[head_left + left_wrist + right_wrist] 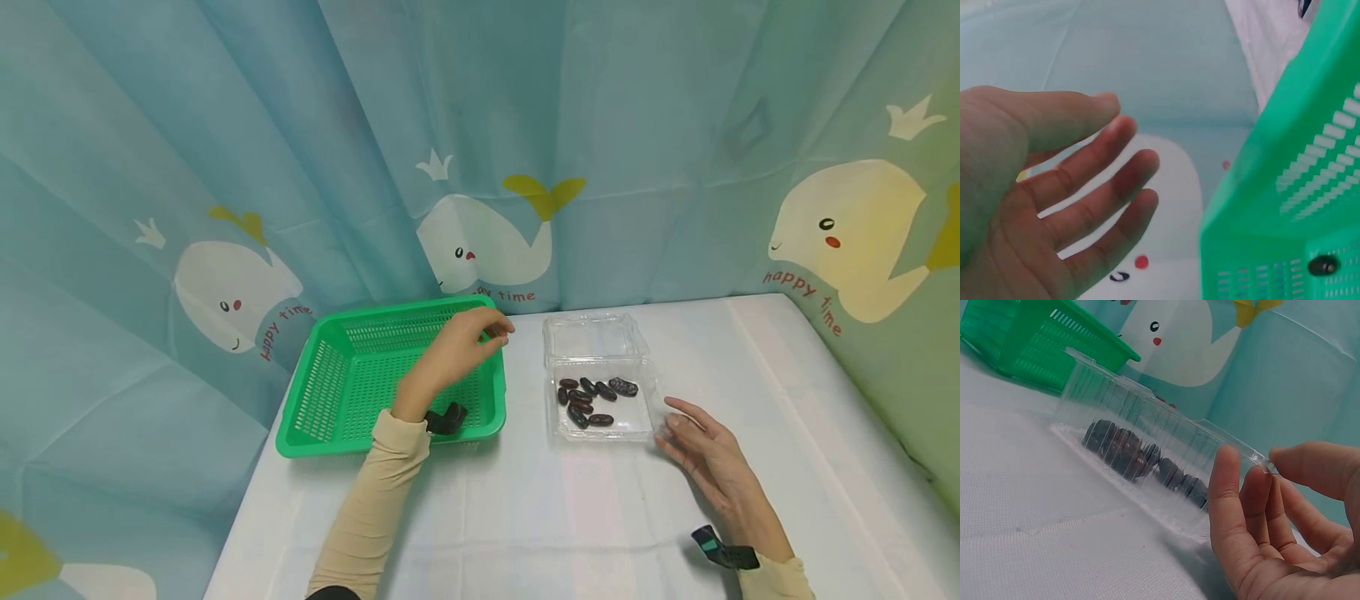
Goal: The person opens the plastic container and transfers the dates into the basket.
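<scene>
My left hand [459, 348] is raised over the right part of the green basket [291, 417], holding nothing; its fingers are loosely bent and apart in the left wrist view [1063, 194]. One dark oval fruit [1324, 265] lies in the basket [1254, 231] there. Near the middle of the table, a clear plastic box [626, 427] holds several dark fruits [580, 396], with its lid [592, 337] laid back behind it. My right hand [712, 467] pinches the box's right rim between thumb and fingers, plainest in the right wrist view [1285, 519].
A white cloth [525, 533] covers the table. Behind it and along both sides hangs a blue-green curtain [645, 167] printed with whales. The basket stands left of the plastic box, with a strip of cloth between them.
</scene>
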`<state>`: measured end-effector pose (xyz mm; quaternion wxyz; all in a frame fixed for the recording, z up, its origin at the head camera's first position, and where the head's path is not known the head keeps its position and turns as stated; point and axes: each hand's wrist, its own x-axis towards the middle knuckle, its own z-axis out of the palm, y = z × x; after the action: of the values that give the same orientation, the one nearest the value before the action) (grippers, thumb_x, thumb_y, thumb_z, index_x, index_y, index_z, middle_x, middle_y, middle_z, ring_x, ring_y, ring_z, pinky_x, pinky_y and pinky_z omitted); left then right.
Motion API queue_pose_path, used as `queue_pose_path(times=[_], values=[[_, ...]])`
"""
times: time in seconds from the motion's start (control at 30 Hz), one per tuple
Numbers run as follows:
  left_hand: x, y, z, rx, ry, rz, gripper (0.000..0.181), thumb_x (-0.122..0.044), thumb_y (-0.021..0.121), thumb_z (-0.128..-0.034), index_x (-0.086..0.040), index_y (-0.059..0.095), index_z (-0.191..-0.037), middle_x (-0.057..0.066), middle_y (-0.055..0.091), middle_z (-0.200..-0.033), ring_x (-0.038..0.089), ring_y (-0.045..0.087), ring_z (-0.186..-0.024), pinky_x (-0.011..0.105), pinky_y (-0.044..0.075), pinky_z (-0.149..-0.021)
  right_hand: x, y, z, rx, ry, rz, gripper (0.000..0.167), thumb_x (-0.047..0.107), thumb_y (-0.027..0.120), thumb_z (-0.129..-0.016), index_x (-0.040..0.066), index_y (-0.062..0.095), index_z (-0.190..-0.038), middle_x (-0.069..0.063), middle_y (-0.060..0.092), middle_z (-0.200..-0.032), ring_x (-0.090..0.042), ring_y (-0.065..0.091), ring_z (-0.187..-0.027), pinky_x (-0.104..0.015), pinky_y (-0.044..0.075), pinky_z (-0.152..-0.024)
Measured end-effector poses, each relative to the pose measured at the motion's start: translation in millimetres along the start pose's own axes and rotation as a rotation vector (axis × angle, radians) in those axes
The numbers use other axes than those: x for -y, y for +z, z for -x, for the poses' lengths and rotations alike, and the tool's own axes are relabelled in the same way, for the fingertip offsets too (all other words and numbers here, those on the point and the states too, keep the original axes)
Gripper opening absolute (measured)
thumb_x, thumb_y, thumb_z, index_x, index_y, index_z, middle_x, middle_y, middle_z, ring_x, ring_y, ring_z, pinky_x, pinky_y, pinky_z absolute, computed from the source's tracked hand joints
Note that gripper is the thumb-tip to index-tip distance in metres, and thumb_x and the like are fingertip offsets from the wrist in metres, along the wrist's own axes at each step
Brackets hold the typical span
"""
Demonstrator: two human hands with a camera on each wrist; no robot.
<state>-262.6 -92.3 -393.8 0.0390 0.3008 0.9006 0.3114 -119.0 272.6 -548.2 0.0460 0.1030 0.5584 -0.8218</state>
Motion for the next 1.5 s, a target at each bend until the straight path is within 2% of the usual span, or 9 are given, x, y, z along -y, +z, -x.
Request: queue_pose_path(times=[0.33, 0.43, 0.67, 0.8, 0.93, 1.13, 1.33, 1.5], values=[[-30.4, 29.3, 3.8, 0.001, 0.119, -0.088, 0.018, -0.012, 0.065, -0.1034, -0.012, 0.072, -0.12, 0.003, 0.073, -0.115, 0.019, 0.068, -0.108, 0.035, 0.057, -0.095, 0, -1, -0.3, -0.008, 0.009, 0.035, 0.032, 0.008, 0.059, -0.106, 0.028, 0.062, -0.13, 0.011, 0.061, -0.104, -0.002, 0.064, -0.095, -0.025, 0.06, -0.094], [-34.4, 39.4, 1.4, 0.026, 0.157, -0.102, 0.018, -0.012, 0.065, -0.1037, -0.01, 0.071, -0.121, 0.004, 0.073, -0.115, 0.02, 0.068, -0.109, 0.034, 0.057, -0.096, 1, -1, -0.5, -0.001, 0.006, 0.025, 0.032, 0.008, 0.059, -0.106, 0.028, 0.062, -0.13, 0.01, 0.061, -0.104, -0.002, 0.065, -0.095, -0.025, 0.06, -0.094], [-39.2, 62.9, -3.1, 0.105, 0.2, -0.178, 0.021, -0.016, 0.066, -0.1039, -0.011, 0.07, -0.124, 0.003, 0.073, -0.118, 0.017, 0.068, -0.11, 0.031, 0.056, -0.097, 1, -1, -0.5, 0.007, 0.001, -0.001, 0.031, 0.007, 0.06, -0.105, 0.028, 0.064, -0.128, 0.008, 0.062, -0.103, -0.002, 0.065, -0.094, -0.026, 0.061, -0.094], [-45.4, 77.4, -5.6, 0.131, 0.245, -0.216, 0.023, -0.019, 0.068, -0.1027, -0.011, 0.071, -0.124, 0.002, 0.073, -0.117, 0.016, 0.068, -0.108, 0.028, 0.055, -0.094, 1, -1, 0.1, 0.008, -0.003, -0.006, 0.031, 0.006, 0.06, -0.105, 0.028, 0.064, -0.128, 0.008, 0.062, -0.103, -0.002, 0.065, -0.094, -0.026, 0.061, -0.094], [-51.4, 95.9, -6.9, 0.15, 0.294, -0.292, 0.021, -0.022, 0.07, -0.1016, -0.014, 0.072, -0.121, -0.001, 0.073, -0.116, 0.012, 0.066, -0.104, 0.023, 0.054, -0.089, 1, -2, 0.4, 0.014, -0.001, -0.023, 0.031, 0.006, 0.06, -0.105, 0.028, 0.066, -0.126, 0.008, 0.063, -0.102, -0.003, 0.066, -0.094, -0.026, 0.061, -0.093], [-53.1, 120.5, -11.3, 0.161, 0.33, -0.4, 0.021, -0.026, 0.072, -0.1005, -0.019, 0.073, -0.12, -0.006, 0.072, -0.111, 0.008, 0.063, -0.098, 0.019, 0.051, -0.083, -2, -2, 0.5, 0.029, -0.015, -0.03, 0.031, 0.004, 0.058, -0.106, 0.026, 0.066, -0.127, 0.008, 0.064, -0.1, -0.003, 0.066, -0.093, -0.027, 0.061, -0.093], [-49.9, 134.5, -15.7, 0.161, 0.357, -0.425, 0.021, -0.03, 0.073, -0.0995, -0.021, 0.074, -0.119, -0.008, 0.071, -0.109, 0.008, 0.064, -0.096, 0.019, 0.052, -0.084, -2, -3, 1.7, 0.026, -0.015, -0.033, 0.031, 0.004, 0.058, -0.106, 0.025, 0.065, -0.128, 0.008, 0.063, -0.101, -0.003, 0.065, -0.093, -0.027, 0.061, -0.094], [-47.6, 143.2, -18.7, 0.184, 0.359, -0.419, 0.023, -0.031, 0.074, -0.0985, -0.021, 0.074, -0.119, -0.008, 0.071, -0.111, 0.009, 0.065, -0.102, 0.02, 0.053, -0.089, -2, -2, 1.6, 0.044, -0.025, -0.056, 0.032, 0.003, 0.056, -0.106, 0.022, 0.065, -0.129, 0.008, 0.064, -0.1, -0.003, 0.066, -0.093, -0.027, 0.061, -0.093]])
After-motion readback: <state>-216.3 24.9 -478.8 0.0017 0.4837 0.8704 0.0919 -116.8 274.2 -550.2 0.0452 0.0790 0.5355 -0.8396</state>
